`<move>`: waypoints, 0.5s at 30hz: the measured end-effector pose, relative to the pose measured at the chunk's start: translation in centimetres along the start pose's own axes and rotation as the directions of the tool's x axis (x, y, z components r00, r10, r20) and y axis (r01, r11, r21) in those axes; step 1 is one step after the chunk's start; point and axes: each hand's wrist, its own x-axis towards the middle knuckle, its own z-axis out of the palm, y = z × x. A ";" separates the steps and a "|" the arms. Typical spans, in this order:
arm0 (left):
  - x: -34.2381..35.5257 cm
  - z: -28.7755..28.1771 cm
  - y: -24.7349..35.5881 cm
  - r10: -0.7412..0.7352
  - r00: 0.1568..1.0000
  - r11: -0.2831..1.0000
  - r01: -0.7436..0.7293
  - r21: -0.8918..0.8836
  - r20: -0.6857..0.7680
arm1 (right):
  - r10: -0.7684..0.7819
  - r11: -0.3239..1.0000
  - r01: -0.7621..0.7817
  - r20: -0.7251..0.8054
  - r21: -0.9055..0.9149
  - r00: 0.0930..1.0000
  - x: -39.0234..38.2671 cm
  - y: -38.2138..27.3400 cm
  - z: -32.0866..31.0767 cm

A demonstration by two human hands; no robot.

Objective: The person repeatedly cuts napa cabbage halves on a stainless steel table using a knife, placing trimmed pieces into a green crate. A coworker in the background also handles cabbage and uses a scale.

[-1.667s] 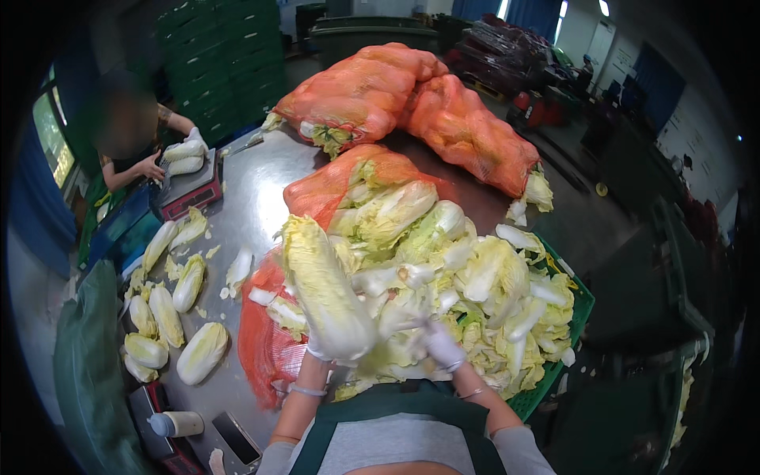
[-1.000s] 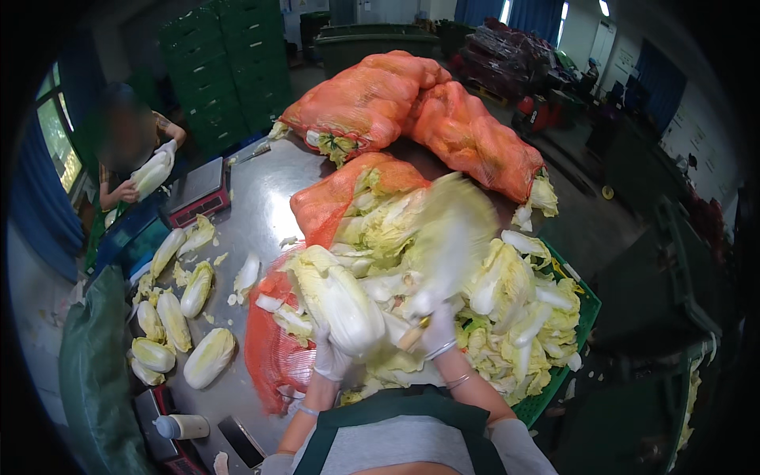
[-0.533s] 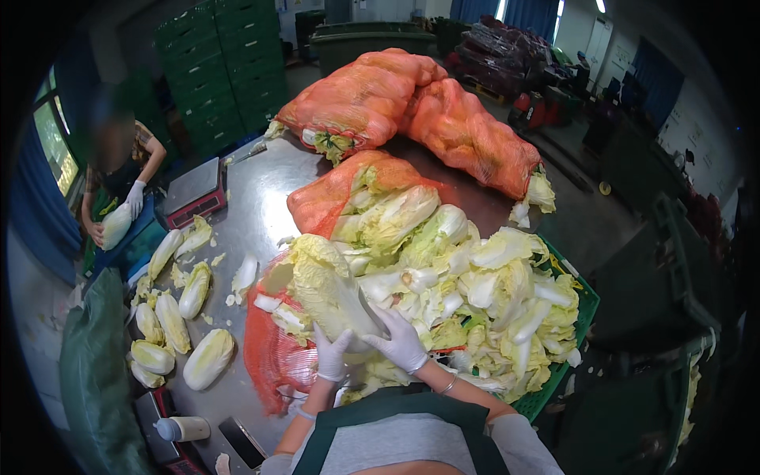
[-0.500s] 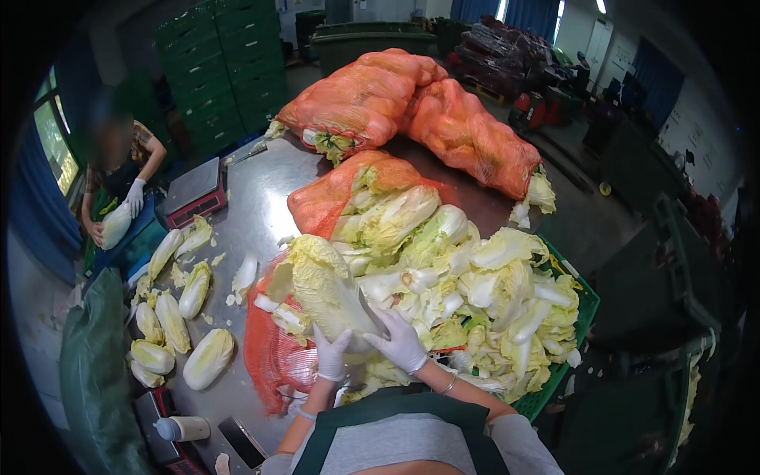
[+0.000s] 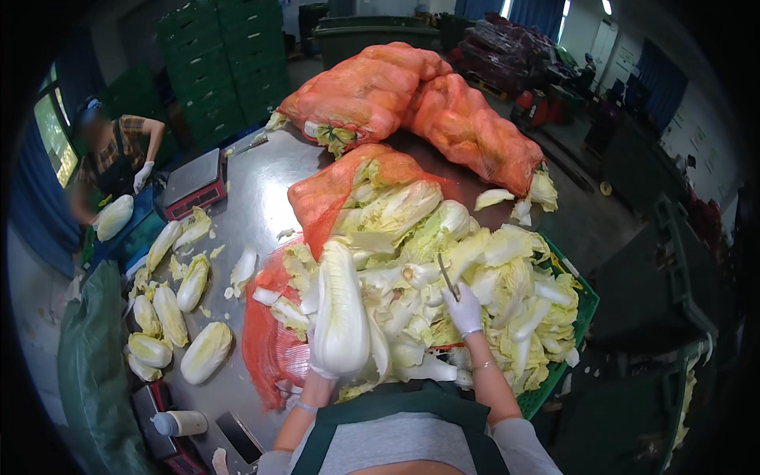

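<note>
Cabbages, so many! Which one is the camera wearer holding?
The long white cabbage with its base in the left hand; the heads beyond the bottle lie untouched on the table.

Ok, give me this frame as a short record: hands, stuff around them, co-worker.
left hand: gloved, holding a cabbage head, base toward the wearer
right hand: gloved, gripping a knife, blade apart from that head
in front: heaped loose leaves; green crate edge at right
table left: whole cabbages, bottle, phone
far side: two filled orange mesh bags
co-worker: upper left, near a scale
</note>
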 end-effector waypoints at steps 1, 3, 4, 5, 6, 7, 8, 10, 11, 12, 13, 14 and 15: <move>0.4 -0.4 0.4 -0.059 0.997 0.998 0.058 0.026 0.049 | -0.006 0.993 0.003 0.024 0.115 1.000 -0.8 -0.7 0.0; 1.4 -1.4 0.6 -0.160 0.980 0.981 0.145 0.128 0.117 | 0.157 0.858 -0.315 0.378 0.404 0.912 -2.3 -1.4 0.7; 1.7 -1.7 0.4 -0.181 0.974 0.975 0.160 0.154 0.136 | 0.028 0.810 -0.291 0.462 0.510 0.886 -3.0 -2.1 1.7; 1.8 -1.9 0.0 -0.201 0.968 0.970 0.174 0.173 0.152 | -0.064 0.778 -0.247 0.464 0.577 0.883 -4.1 -3.1 3.0; 1.8 -1.9 -0.3 -0.215 0.962 0.967 0.185 0.176 0.167 | -0.155 0.738 -0.210 0.465 0.641 0.872 -5.2 -4.2 4.1; 1.7 -1.8 -0.6 -0.226 0.956 0.964 0.192 0.182 0.186 | -0.203 0.730 -0.139 0.407 0.669 0.891 -5.9 -5.4 5.1; 1.6 -1.9 -0.8 -0.233 0.952 0.963 0.198 0.183 0.198 | -0.198 0.728 -0.167 0.437 0.665 0.877 -6.2 -6.2 5.5; 1.6 -1.8 -0.5 -0.255 0.942 0.957 0.213 0.196 0.220 | -0.195 0.723 -0.219 0.497 0.656 0.846 -5.9 -7.4 5.9; 1.5 -1.8 -0.3 -0.272 0.934 0.952 0.226 0.206 0.234 | -0.147 0.710 -0.268 0.510 0.651 0.847 -5.6 -7.2 5.9; 1.4 -1.8 0.0 -0.286 0.925 0.947 0.234 0.219 0.249 | -0.084 0.675 -0.314 0.493 0.667 0.866 -4.9 -6.8 5.2; 1.2 -1.9 0.4 -0.298 0.917 0.944 0.244 0.221 0.263 | -0.027 0.638 -0.353 0.479 0.684 0.878 -3.8 -6.4 4.0; 0.9 -1.9 0.8 -0.306 0.910 0.942 0.246 0.229 0.280 | 0.033 0.596 -0.393 0.467 0.700 0.884 -2.6 -5.9 2.8; 0.9 -1.9 1.0 -0.324 0.902 0.939 0.269 0.216 0.286 | 0.029 0.593 -0.336 0.398 0.732 0.917 -1.3 -5.2 1.6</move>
